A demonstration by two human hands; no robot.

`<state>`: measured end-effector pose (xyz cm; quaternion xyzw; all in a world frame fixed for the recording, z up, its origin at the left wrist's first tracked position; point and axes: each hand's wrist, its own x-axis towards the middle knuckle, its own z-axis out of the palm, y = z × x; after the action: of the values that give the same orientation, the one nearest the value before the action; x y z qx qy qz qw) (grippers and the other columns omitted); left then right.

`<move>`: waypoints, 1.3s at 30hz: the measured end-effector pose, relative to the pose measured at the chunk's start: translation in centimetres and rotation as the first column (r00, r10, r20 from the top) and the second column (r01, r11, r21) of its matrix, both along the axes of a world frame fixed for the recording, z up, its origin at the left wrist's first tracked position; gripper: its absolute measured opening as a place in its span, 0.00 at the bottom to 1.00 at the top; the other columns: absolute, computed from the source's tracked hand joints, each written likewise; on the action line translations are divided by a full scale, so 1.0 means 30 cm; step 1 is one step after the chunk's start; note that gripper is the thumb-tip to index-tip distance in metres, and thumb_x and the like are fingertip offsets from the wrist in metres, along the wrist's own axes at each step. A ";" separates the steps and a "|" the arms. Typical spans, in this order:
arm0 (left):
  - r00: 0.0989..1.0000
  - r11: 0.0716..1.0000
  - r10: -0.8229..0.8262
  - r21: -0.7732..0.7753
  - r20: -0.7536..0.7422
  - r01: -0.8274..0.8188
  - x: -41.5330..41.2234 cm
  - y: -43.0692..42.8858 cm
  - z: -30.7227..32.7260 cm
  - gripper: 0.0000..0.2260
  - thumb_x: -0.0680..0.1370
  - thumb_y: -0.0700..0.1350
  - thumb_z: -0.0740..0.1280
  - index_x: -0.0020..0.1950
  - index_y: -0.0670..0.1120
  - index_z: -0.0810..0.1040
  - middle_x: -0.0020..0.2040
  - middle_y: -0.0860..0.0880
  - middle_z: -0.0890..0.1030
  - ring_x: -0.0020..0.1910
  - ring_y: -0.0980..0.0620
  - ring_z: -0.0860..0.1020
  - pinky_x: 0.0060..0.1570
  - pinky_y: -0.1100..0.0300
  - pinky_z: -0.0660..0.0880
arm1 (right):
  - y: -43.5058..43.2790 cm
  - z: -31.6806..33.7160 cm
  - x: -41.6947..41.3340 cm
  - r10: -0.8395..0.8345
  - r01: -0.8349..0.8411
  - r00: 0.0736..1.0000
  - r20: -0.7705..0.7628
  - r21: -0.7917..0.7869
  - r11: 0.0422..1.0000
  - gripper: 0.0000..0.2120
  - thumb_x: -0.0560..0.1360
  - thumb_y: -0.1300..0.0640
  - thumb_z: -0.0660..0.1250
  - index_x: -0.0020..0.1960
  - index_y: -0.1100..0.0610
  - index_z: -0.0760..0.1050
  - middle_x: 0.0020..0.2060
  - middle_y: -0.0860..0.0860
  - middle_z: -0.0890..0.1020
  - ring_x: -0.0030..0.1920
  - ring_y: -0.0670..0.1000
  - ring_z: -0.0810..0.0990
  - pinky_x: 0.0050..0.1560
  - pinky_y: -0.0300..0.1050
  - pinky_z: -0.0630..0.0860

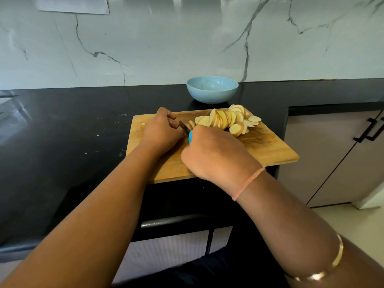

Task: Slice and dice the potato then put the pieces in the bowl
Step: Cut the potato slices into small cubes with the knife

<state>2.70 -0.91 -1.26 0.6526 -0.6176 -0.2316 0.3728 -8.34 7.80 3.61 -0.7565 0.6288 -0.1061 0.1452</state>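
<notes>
A pile of round potato slices lies on the far part of a wooden cutting board. My right hand grips a knife with a blue handle; its dark blade points away to the left, beside the nearest slices. My left hand rests on the board just left of the blade, fingers curled; what lies under them is hidden. A light blue bowl stands behind the board and looks empty.
The board sits on a black countertop, with its near right corner over the counter's edge. A marble wall rises behind the bowl. Cabinet doors with a black handle are at the right.
</notes>
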 end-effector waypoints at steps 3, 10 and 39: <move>1.000 1.000 -0.008 -0.015 0.029 0.009 0.000 0.007 0.005 0.08 0.79 0.39 0.63 0.53 0.48 0.65 0.38 0.54 0.72 0.34 0.57 0.69 0.29 0.68 0.63 | -0.027 0.024 0.035 0.016 -0.016 1.000 -0.020 -0.013 1.000 0.01 0.78 0.58 0.59 0.49 0.54 0.69 0.34 0.49 0.67 0.36 0.48 0.69 0.33 0.41 0.65; 1.000 1.000 0.006 0.010 0.016 -0.006 -0.001 -0.005 0.001 0.12 0.77 0.39 0.67 0.54 0.49 0.66 0.40 0.53 0.74 0.34 0.57 0.71 0.27 0.70 0.63 | -0.035 0.036 0.012 0.039 -0.038 0.998 -0.039 0.026 0.999 0.01 0.78 0.58 0.58 0.48 0.54 0.65 0.35 0.49 0.68 0.34 0.47 0.68 0.31 0.41 0.64; 0.934 0.980 -0.198 0.050 0.298 0.191 -0.014 -0.010 0.013 0.24 0.77 0.39 0.64 0.72 0.51 0.64 0.66 0.49 0.72 0.56 0.53 0.72 0.56 0.58 0.73 | 0.004 -0.076 -0.191 -0.055 0.090 0.981 0.184 -0.189 0.978 0.20 0.80 0.49 0.56 0.71 0.49 0.66 0.46 0.47 0.79 0.39 0.46 0.77 0.37 0.43 0.75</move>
<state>2.28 -1.21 -0.87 0.6198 -0.7264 -0.1712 0.2426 -14.08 7.91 1.31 -0.7311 0.6270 -0.2403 0.1213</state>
